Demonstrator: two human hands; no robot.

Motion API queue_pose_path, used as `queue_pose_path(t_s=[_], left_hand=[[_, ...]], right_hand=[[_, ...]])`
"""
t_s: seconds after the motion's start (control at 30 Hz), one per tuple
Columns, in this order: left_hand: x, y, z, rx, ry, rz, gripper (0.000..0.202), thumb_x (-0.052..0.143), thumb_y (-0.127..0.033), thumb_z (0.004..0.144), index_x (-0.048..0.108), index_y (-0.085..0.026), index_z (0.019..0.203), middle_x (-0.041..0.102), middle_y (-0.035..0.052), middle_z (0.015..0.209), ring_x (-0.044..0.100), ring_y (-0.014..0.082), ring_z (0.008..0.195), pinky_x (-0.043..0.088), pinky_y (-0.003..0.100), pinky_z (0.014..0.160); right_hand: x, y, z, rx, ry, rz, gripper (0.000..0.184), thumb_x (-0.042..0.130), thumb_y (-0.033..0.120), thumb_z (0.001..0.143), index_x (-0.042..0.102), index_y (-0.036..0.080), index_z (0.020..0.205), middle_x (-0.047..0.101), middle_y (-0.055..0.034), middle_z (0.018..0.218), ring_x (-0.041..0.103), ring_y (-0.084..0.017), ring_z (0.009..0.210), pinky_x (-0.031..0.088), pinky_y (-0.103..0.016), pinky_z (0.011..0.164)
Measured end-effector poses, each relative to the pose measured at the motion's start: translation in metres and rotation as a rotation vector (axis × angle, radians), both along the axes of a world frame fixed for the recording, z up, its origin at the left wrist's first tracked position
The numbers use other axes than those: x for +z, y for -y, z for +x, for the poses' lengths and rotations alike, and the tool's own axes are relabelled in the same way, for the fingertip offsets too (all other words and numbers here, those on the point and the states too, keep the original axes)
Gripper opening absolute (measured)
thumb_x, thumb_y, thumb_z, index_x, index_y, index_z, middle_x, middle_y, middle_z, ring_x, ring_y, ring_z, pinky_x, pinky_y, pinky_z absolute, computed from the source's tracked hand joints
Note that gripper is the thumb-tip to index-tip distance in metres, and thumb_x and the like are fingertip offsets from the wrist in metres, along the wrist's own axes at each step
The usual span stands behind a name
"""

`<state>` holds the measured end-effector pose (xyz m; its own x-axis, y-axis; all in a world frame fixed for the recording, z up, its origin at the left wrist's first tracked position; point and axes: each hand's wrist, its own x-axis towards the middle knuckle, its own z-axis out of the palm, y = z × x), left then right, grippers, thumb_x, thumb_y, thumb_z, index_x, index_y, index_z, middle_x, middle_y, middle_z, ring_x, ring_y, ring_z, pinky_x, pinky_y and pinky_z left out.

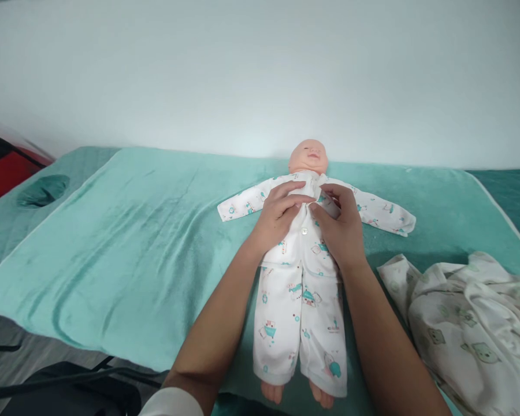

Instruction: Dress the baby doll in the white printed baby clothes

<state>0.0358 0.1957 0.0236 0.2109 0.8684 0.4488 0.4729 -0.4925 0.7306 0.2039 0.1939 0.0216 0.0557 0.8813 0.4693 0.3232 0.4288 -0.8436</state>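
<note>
A baby doll [308, 155] lies on its back, head toward the wall and feet toward me. It wears a white printed pyjama top [286, 251] and matching trousers [277, 323]; the sleeves spread to both sides. My left hand [281, 214] rests on the chest, fingers pointing right, its fingertips at the front opening. My right hand [340, 222] pinches the opposite edge of the top's front, thumb and fingers close together. Below the hands a button [304, 231] shows on the front. Whether a button sits between the fingertips is hidden.
A green sheet [134, 231] covers the bed, which has a face hole [43, 190] at the far left. A crumpled white printed cloth [472, 323] lies at the right. Behind is a pale wall [242, 75]. A dark chair [69, 387] stands at lower left.
</note>
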Motion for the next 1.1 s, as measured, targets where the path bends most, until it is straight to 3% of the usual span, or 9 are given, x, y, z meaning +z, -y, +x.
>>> queue_pose_path(t_s=[0.2, 0.57, 0.67, 0.77, 0.9, 1.1], left_hand=[[-0.001, 0.0, 0.0, -0.002, 0.006, -0.003, 0.034, 0.046, -0.018, 0.1, 0.076, -0.031, 0.111, 0.059, 0.0011, 0.145, 0.048, 0.0196, 0.141, 0.036, 0.045, 0.124], [0.0, 0.001, 0.001, 0.007, 0.015, 0.026, 0.035, 0.047, -0.013, 0.098, 0.076, -0.03, 0.107, 0.06, 0.0018, 0.143, 0.049, 0.0192, 0.14, 0.038, 0.045, 0.123], [0.001, 0.003, 0.002, 0.002, 0.02, 0.064, 0.036, 0.047, -0.009, 0.096, 0.077, -0.028, 0.099, 0.061, 0.0019, 0.141, 0.049, 0.0194, 0.14, 0.039, 0.046, 0.122], [0.003, 0.008, 0.002, -0.008, 0.041, 0.08, 0.031, 0.048, -0.007, 0.093, 0.074, -0.025, 0.093, 0.062, 0.0026, 0.141, 0.05, 0.0206, 0.14, 0.039, 0.048, 0.121], [0.012, 0.015, -0.005, -0.059, 0.093, -0.033, 0.018, 0.056, -0.008, 0.089, 0.066, -0.023, 0.091, 0.06, 0.0037, 0.145, 0.051, 0.0243, 0.14, 0.051, 0.047, 0.109], [0.024, 0.02, -0.024, -0.267, -0.015, -0.19, 0.008, 0.062, -0.019, 0.092, 0.069, -0.023, 0.089, 0.044, 0.0017, 0.16, 0.037, 0.0293, 0.151, 0.057, 0.04, 0.096]], right_hand=[[-0.001, -0.001, 0.001, 0.019, 0.043, 0.104, 0.025, 0.057, 0.02, 0.089, 0.065, 0.024, 0.112, 0.062, -0.0061, 0.118, 0.058, -0.02, 0.117, 0.046, -0.04, 0.107], [-0.003, 0.0, -0.001, -0.02, -0.042, 0.047, 0.017, 0.061, 0.021, 0.089, 0.065, 0.023, 0.105, 0.064, -0.0054, 0.117, 0.06, -0.019, 0.115, 0.047, -0.039, 0.104], [-0.003, 0.001, -0.001, -0.041, -0.144, 0.017, 0.007, 0.062, 0.027, 0.092, 0.063, 0.022, 0.095, 0.064, -0.0055, 0.121, 0.06, -0.019, 0.115, 0.048, -0.04, 0.103], [0.002, 0.005, 0.0, -0.044, -0.13, 0.041, 0.019, 0.061, 0.032, 0.096, 0.062, 0.02, 0.081, 0.065, -0.0055, 0.121, 0.06, -0.02, 0.117, 0.047, -0.039, 0.103], [0.008, 0.013, 0.005, 0.072, -0.013, 0.063, 0.032, 0.058, 0.032, 0.098, 0.065, 0.02, 0.07, 0.065, -0.0049, 0.126, 0.061, -0.02, 0.118, 0.047, -0.041, 0.104], [0.005, 0.018, 0.018, 0.257, 0.188, 0.046, 0.017, 0.063, 0.029, 0.095, 0.066, 0.022, 0.08, 0.058, -0.0027, 0.141, 0.056, -0.023, 0.121, 0.046, -0.047, 0.104]])
